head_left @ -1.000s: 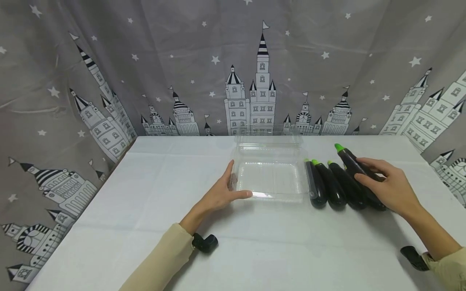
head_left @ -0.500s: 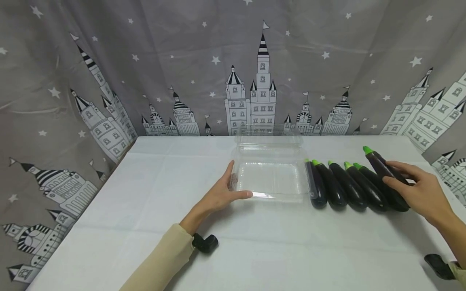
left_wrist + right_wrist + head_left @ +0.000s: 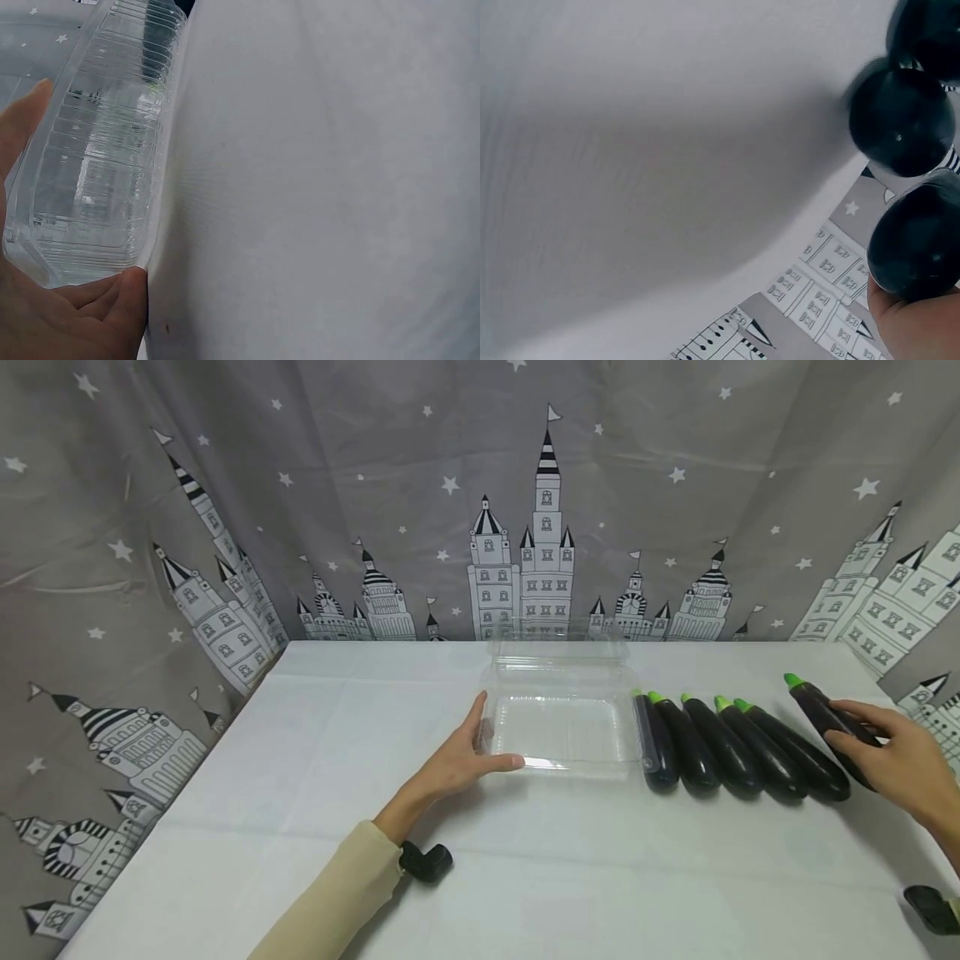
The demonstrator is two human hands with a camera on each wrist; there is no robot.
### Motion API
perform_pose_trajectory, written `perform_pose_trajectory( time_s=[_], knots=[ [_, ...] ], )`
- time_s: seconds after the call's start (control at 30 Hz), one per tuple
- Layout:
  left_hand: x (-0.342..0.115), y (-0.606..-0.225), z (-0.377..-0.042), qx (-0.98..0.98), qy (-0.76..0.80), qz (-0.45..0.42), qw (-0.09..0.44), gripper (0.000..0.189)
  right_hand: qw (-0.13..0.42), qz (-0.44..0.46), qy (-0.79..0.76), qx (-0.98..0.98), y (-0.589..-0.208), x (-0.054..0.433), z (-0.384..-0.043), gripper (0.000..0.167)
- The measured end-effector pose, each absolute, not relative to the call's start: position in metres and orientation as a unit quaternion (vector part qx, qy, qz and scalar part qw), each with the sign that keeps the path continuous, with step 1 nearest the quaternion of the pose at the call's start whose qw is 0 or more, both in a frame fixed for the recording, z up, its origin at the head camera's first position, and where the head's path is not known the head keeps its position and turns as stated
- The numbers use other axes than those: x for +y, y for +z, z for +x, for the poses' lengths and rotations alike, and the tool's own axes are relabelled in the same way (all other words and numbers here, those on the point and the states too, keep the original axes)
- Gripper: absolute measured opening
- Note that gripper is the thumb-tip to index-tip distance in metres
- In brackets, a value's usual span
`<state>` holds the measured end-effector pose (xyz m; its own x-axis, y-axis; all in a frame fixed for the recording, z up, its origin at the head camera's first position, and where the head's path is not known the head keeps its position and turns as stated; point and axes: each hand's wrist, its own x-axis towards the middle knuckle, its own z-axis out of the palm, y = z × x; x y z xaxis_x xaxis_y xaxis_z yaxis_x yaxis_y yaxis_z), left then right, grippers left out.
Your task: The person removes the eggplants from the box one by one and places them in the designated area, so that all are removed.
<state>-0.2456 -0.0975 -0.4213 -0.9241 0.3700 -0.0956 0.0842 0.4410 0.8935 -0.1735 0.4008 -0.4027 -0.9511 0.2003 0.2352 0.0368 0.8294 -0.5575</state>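
In the head view my right hand (image 3: 903, 752) grips a dark eggplant (image 3: 813, 706) with a bright green tip, at the right end of a row. Several more eggplants (image 3: 735, 752) lie slanted side by side just left of it. The right wrist view shows the held eggplant's rounded end (image 3: 915, 240) above my fingers, apart from two other dark ends. My left hand (image 3: 450, 764) holds the near left corner of a clear plastic container (image 3: 558, 764), thumb along its front edge. Its ribbed side wall (image 3: 105, 150) stands between my fingers and thumb in the left wrist view.
The container's hinged lid (image 3: 558, 647) stands open toward the back. Its right side is close against the leftmost eggplant. A white cloth (image 3: 337, 735) covers the table. A grey curtain (image 3: 375, 468) with castles and stars hangs behind the back edge.
My right hand has moved right with the eggplant and lowered it, from above the row to its right end. My left hand stays on the container. The view shifts slightly.
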Motion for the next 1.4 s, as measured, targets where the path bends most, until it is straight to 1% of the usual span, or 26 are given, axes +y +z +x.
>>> perform_pose_trajectory(
  time_s=[0.1, 0.23, 0.37, 0.5, 0.8, 1.0, 1.13, 1.3, 1.4],
  knots=[
    [-0.098, -0.421, -0.245, 0.838, 0.51, 0.137, 0.139, 0.121, 0.138, -0.077, 0.274, -0.949, -0.404, 0.403, -0.174, 0.046],
    [-0.098, -0.421, -0.246, 0.836, 0.513, 0.133, 0.141, 0.121, 0.15, -0.066, 0.261, -0.951, -0.406, 0.406, -0.175, 0.039],
    [-0.097, -0.422, -0.247, 0.836, 0.514, 0.134, 0.142, 0.12, 0.142, -0.063, 0.253, -0.955, -0.41, 0.411, -0.176, 0.035],
    [-0.097, -0.422, -0.246, 0.835, 0.514, 0.135, 0.144, 0.12, 0.117, -0.082, 0.25, -0.958, -0.414, 0.414, -0.177, 0.038],
    [-0.098, -0.422, -0.246, 0.837, 0.513, 0.13, 0.142, 0.121, 0.081, -0.095, 0.255, -0.959, -0.418, 0.417, -0.18, 0.041],
    [-0.097, -0.422, -0.246, 0.836, 0.514, 0.129, 0.142, 0.12, 0.055, -0.101, 0.261, -0.958, -0.419, 0.418, -0.18, 0.05],
    [-0.097, -0.421, -0.245, 0.838, 0.511, 0.13, 0.14, 0.121, 0.064, -0.122, 0.283, -0.949, -0.42, 0.42, -0.178, 0.05],
    [-0.097, -0.42, -0.245, 0.841, 0.506, 0.131, 0.14, 0.119, 0.088, -0.15, 0.294, -0.94, -0.424, 0.426, -0.174, 0.045],
    [-0.097, -0.42, -0.245, 0.84, 0.507, 0.132, 0.141, 0.12, 0.087, -0.151, 0.289, -0.942, -0.423, 0.43, -0.17, 0.043]
  ],
)
